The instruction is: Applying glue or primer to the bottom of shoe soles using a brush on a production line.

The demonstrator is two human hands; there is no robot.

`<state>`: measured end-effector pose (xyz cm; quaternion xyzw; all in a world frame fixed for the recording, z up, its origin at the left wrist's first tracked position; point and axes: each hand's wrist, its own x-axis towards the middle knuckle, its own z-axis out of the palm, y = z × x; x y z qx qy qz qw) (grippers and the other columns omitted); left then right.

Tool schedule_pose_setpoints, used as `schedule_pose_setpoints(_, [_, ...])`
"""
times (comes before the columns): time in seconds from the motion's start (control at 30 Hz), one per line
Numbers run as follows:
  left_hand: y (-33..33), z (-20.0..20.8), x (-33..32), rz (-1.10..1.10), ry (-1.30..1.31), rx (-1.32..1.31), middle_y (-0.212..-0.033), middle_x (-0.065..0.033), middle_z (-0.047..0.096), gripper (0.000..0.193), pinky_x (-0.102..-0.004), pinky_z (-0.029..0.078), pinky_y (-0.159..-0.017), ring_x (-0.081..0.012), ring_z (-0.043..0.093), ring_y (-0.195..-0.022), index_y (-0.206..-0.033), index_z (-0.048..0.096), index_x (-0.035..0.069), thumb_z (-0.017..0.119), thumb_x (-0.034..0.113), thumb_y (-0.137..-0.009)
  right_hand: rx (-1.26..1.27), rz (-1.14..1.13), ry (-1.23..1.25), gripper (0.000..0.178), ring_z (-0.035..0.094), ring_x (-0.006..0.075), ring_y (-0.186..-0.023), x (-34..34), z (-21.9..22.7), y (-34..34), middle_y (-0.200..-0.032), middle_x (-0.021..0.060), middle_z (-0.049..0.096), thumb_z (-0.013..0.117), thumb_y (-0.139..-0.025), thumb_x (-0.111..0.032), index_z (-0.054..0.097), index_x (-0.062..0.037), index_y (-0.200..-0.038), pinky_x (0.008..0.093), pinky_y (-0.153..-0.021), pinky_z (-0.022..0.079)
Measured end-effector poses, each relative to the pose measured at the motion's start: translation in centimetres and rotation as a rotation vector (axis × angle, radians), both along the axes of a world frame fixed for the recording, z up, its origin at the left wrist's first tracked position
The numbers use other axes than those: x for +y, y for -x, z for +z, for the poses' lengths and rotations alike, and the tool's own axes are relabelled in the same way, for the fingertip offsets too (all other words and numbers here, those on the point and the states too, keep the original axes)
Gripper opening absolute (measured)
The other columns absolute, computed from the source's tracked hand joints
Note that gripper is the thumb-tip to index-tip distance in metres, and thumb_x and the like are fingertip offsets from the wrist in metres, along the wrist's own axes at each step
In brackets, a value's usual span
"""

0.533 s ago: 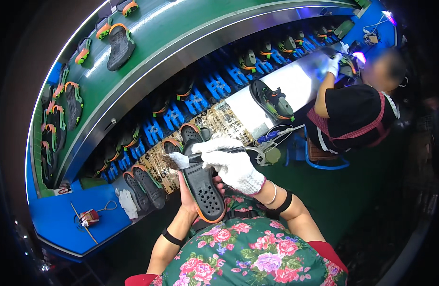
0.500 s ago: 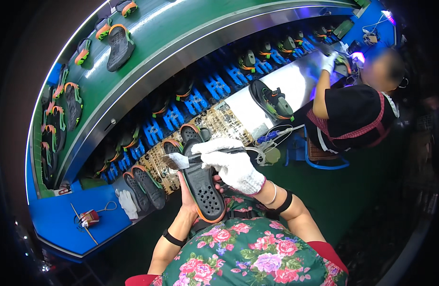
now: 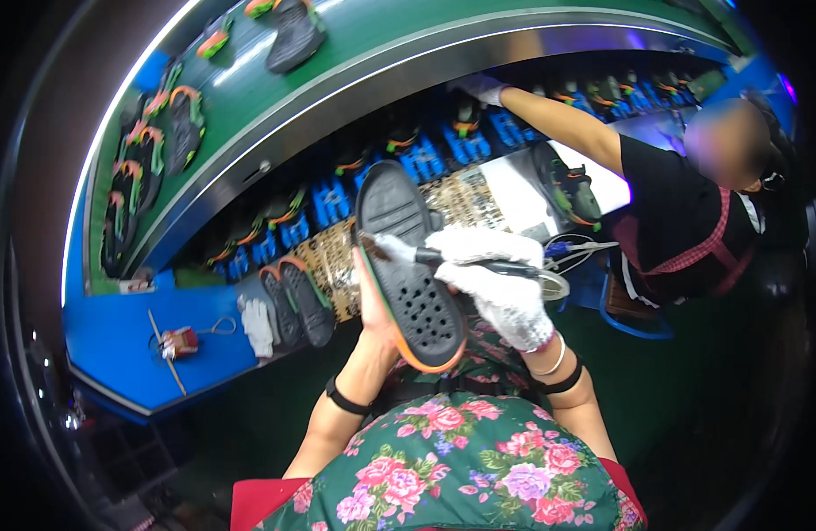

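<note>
My bare left hand (image 3: 373, 301) grips a black shoe sole (image 3: 397, 274) by its left side; the sole has holes at the near end and an orange and green rim. White knit covers my right hand (image 3: 492, 288), whose fingers are closed round the dark handle of a brush (image 3: 427, 257). The brush lies across the sole, its pale base and dark bristles at the sole's left edge near mid-length. Whether the bristles press on the surface, I cannot tell. A pair of similar soles (image 3: 307, 305) stands to the left, beside a loose white glove (image 3: 259, 326).
A blue tabletop (image 3: 116, 341) at left carries a small red object (image 3: 180, 343). Beyond run blue holders (image 3: 330, 202) with shoes and a green conveyor (image 3: 240, 97) with more shoes. At right a co-worker (image 3: 673, 168) reaches toward the holders. Another shoe (image 3: 567, 190) rests on the white bench.
The view has shifted, and the sole appears nearer. The brush has moved from the sole's far part to its left edge near the middle. The co-worker's arm now stretches to the holders.
</note>
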<state>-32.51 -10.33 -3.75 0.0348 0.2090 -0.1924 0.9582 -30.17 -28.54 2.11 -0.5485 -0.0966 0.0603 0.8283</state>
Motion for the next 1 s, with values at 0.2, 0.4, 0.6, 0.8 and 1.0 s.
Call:
schedule_pose_setpoints(0.2, [-0.4, 1.4, -0.4, 0.121, -0.196, -0.071, -0.127, -0.0121, 0.064, 0.089, -0.0471, 0.054, -0.097, -0.0303, 0.065, -0.11, -0.14, 0.052, 0.013, 0.03, 0.084, -0.092, -0.335, -0.083, 0.163, 0.021, 0.074, 0.0213, -0.093, 0.3, 1.0, -1.3, -0.105, 0.0152, 0.077, 0.079, -0.079, 0.006, 0.077, 0.0022, -0.099, 0.0336, -0.085, 0.059])
schedule_pose_setpoints(0.4, [-0.3, 2.5, -1.4, 0.185, -0.254, -0.11, -0.129, -0.0094, 0.064, 0.092, -0.0435, 0.053, -0.099, -0.0262, 0.064, -0.114, -0.142, 0.052, 0.013, 0.023, 0.085, -0.093, -0.684, -0.199, 0.517, 0.018, 0.075, 0.0245, -0.09, 0.8, 2.5, -2.1, -0.095, 0.0114, 0.078, 0.081, -0.073, 0.003, 0.078, -0.0038, -0.09, 0.0346, -0.083, 0.057])
schedule_pose_setpoints(0.6, [0.7, 0.1, -2.9, 0.175, -0.661, -0.201, -0.147, -0.0082, 0.052, 0.094, -0.0457, 0.039, -0.115, -0.0286, 0.051, -0.133, -0.153, 0.041, 0.013, 0.023, 0.084, -0.094, -0.756, -0.134, 0.746, 0.034, 0.071, 0.0279, -0.103, -0.2, 1.2, -2.0, -0.112, 0.0111, 0.074, 0.077, -0.079, -0.004, 0.073, -0.0055, -0.112, 0.0376, -0.092, 0.054])
schedule_pose_setpoints(0.8, [0.1, -1.0, -3.1, 0.092, -0.364, -0.326, -0.142, -0.0104, 0.055, 0.107, -0.0448, 0.041, -0.113, -0.0286, 0.054, -0.129, -0.148, 0.045, 0.009, 0.019, 0.093, -0.086, -0.694, -0.027, 0.629, 0.045, 0.064, 0.0289, -0.119, 0.1, -2.6, -1.1, -0.129, 0.0116, 0.068, 0.072, -0.086, -0.011, 0.066, -0.0059, -0.13, 0.0414, -0.104, 0.048])
schedule_pose_setpoints(1.0, [-0.4, -1.8, -4.3, 0.155, -0.69, -0.124, -0.145, -0.0103, 0.052, 0.104, -0.0467, 0.038, -0.115, -0.0289, 0.051, -0.133, -0.15, 0.045, 0.012, 0.021, 0.091, -0.087, -0.75, -0.074, 0.606, 0.049, 0.06, 0.0302, -0.126, -0.4, -3.8, -1.5, -0.138, 0.0135, 0.063, 0.067, -0.092, -0.014, 0.058, -0.0056, -0.14, 0.0417, -0.109, 0.045])
